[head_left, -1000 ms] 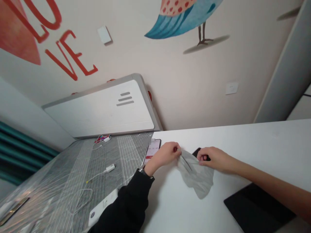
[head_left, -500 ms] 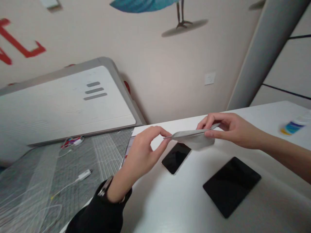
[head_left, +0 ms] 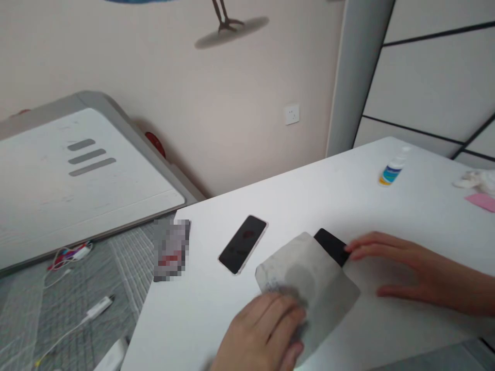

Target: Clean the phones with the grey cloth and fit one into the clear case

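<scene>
A thin light-grey cloth [head_left: 325,293] lies spread over a black tablet [head_left: 331,246], whose far right corner sticks out. My left hand [head_left: 266,330] rests on the cloth's near left part, its fingers curled and pressed together onto it. At the tablet's exposed corner are the fingertips of my right hand [head_left: 413,273], with the fingers stretched out and the thumb held well apart. A phone [head_left: 243,245] with a dark screen lies beyond the cloth, to the left.
On the white table [head_left: 301,201] stands a white spray bottle [head_left: 392,167] with a blue and yellow label. Farther right are a crumpled white item [head_left: 479,180] and a pink sheet [head_left: 481,202]. A blurred-out flat item [head_left: 172,252] sits at the left edge. Beside the table is a bed [head_left: 77,293] with cables.
The grey cloth has come down from between both hands onto the tablet. My right hand has let go of it and touches the tablet's corner. The view has turned right.
</scene>
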{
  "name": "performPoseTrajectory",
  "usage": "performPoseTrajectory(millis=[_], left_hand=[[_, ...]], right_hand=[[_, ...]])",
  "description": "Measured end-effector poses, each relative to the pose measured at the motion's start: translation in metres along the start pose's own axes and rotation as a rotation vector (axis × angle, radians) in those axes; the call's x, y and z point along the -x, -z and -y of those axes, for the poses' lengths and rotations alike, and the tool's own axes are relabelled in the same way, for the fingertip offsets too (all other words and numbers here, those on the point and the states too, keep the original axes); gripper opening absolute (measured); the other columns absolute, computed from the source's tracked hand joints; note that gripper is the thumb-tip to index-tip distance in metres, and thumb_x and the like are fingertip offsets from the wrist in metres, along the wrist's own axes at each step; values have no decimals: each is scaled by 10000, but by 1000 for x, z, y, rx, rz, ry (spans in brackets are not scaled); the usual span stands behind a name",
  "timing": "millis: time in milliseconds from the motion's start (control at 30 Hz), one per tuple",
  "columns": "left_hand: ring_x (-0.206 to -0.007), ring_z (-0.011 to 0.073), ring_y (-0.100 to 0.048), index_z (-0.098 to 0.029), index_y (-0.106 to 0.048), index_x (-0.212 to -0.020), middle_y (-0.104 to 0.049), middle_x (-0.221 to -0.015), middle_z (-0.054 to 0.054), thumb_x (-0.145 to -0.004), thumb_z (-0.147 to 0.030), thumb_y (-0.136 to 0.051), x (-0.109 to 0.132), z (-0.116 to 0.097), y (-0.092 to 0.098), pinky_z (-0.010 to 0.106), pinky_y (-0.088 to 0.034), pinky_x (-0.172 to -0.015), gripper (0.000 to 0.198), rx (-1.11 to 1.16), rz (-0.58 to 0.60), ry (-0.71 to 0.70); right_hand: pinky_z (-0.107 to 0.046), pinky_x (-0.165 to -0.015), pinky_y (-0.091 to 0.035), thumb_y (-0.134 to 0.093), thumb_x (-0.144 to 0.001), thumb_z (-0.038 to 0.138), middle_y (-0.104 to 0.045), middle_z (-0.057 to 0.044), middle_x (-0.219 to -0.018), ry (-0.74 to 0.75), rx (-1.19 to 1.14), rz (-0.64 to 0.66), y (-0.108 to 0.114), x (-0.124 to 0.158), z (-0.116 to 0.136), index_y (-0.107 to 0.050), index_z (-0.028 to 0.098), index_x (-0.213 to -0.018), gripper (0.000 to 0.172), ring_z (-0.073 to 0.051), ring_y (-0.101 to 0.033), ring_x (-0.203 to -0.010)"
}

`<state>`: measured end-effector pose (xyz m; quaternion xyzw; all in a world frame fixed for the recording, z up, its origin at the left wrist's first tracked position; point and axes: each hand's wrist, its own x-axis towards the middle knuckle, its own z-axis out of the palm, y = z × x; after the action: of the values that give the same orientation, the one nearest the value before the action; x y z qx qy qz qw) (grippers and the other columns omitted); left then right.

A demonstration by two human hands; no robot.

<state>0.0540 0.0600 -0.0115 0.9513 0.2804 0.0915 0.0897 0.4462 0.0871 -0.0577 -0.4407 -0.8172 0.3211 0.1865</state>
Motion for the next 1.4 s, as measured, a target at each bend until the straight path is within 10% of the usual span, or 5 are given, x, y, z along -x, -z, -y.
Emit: performPoseTrajectory(millis=[100, 233, 700, 1233, 1400], left_hand=[[-1529, 244, -538, -168, -499, -1588, -542, -1668, 79, -1124, -356, -527, -42, 7, 2, 412, -430, -1305, 502, 45, 131, -20], [-1692, 232, -219, -131, -261, -1719, -218, -1816, 73, -1146, -499, -436, -78, 17, -12, 437, -236, -1384, 704, 66, 227, -172], [-1590, 200, -442, -222, -557, -1586, -508, -1697, 12, -1155, -160, -298, 71, -11, -32, 438, -120, -1391, 507, -588, -14, -168], [-1523, 208, -500, -113, -456, -1629, -575, -1634, 48, -1136, -450, -411, -27, -3, -14, 340, -195, -1367, 599, -50, 182, -60], [-1698, 215, -176, -85, -196, -1731, -253, -1820, 70, -1142, -417, -378, 16, -11, -12, 370, -35, -1380, 701, -160, 226, -8]], right_hand=[[-647, -1291, -370, -884, -837, 570, -477, -146, -1704, 111, -31, 102, 21, -53, -11, -471, 312, -1649, 947, -411, -438, -1575], [-542, -1221, -444, -899, -829, 529, -627, -197, -1516, 266, -90, 180, 29, -101, -8, -545, 164, -1582, 909, -370, -574, -1427], [-494, -1113, -468, -963, -706, 632, -673, -203, -1444, 574, -127, 358, -61, -135, 56, -471, 146, -1631, 1155, -377, -618, -1294], [-411, -962, -548, -887, -654, 96, -704, -169, -1333, 726, 37, 266, -63, -133, 59, -362, 50, -1647, 1124, -293, -615, -1093], [-466, -1046, -517, -964, -732, 377, -681, -224, -1399, 709, -31, 242, -64, -133, 57, -376, 35, -1627, 1124, -339, -628, -1199]])
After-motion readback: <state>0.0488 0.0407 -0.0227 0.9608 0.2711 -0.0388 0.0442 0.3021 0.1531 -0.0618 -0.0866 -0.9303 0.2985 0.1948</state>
